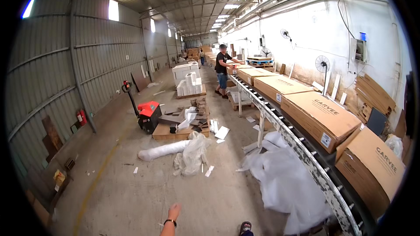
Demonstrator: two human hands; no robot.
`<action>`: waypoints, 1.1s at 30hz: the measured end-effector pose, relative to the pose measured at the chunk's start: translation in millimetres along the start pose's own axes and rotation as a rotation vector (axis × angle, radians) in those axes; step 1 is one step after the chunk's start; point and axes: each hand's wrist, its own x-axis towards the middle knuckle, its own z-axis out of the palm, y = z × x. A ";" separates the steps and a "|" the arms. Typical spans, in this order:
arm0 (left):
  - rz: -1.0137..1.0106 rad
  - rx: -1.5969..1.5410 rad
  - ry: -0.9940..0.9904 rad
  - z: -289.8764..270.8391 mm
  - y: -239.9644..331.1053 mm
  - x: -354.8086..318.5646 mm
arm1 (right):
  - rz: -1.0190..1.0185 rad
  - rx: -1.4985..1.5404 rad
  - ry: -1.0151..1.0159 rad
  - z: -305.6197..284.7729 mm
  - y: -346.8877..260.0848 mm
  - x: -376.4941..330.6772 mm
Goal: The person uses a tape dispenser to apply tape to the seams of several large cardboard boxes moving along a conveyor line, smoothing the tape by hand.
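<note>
My left hand [173,212] hangs low over the concrete floor at the bottom of the head view, a dark band round its wrist. Its fingers are too foreshortened to read, and no held thing shows. My right hand is out of the picture. Ahead of the left hand lie a roll of white wrap [162,151] and crumpled clear plastic film [192,154]. To the right, large cardboard boxes stand in a row on a roller conveyor [316,164]; the nearest box [372,166] has a raised, bent top flap.
A red and black pallet jack [149,114] stands left of a littered pallet [168,132]. Foam sheeting [282,172] spreads beside the conveyor legs. Farther off, a person [222,67] in a black shirt reaches to a box. White blocks [189,83] are stacked behind the pallet.
</note>
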 end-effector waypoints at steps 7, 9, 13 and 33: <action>0.264 -0.020 -0.267 101.9 63.9 132.1 | 0.185 -0.075 0.000 -73.2 -78.8 121.6; -0.088 0.026 -0.350 135.4 87.8 155.8 | 0.183 -0.098 -0.009 -100.7 -124.7 172.3; -0.297 0.021 -0.320 158.9 137.4 222.5 | 0.003 -0.282 -0.048 -142.1 -213.2 326.0; 0.445 0.587 -0.640 286.9 353.4 904.8 | 0.066 -0.044 -0.049 -204.1 -589.2 714.7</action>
